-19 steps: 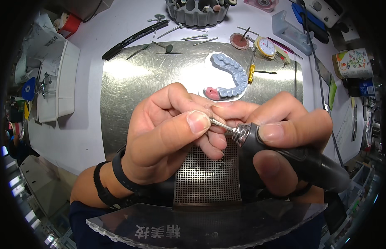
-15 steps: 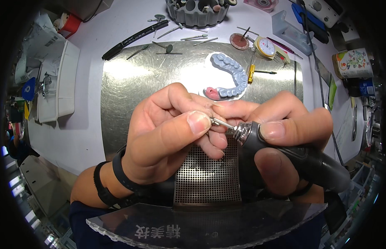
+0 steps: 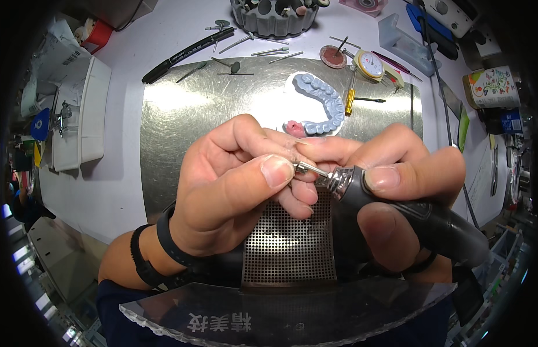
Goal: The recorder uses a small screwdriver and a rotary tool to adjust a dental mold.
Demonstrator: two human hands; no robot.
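Note:
My left hand [image 3: 228, 182] is closed, thumb and forefinger pinching a small shiny metal piece [image 3: 301, 167], perhaps a crown; most of it is hidden by the fingertips. My right hand [image 3: 405, 159] wraps round a black rotary handpiece [image 3: 439, 228], thumb along its top. From its silver collar [image 3: 339, 181] a thin metal bur shank [image 3: 320, 172] points left and meets the piece. The fingertips of both hands touch. Just beyond them, a grey dental arch model [image 3: 332, 110] with a pink patch at one end lies on a metal plate [image 3: 182, 127].
Below the hands sits a perforated metal grille [image 3: 289, 248], with a clear shield [image 3: 280, 312] nearer me. Loose burs, a black marker [image 3: 188, 55], a dial gauge [image 3: 371, 65] and a grey bur holder [image 3: 275, 20] lie farther back. A white bin [image 3: 84, 115] stands left.
The handpiece and my right hand have shifted very slightly, with the collar a touch farther right. The dental model appears marginally higher in view. Both grips stay the same.

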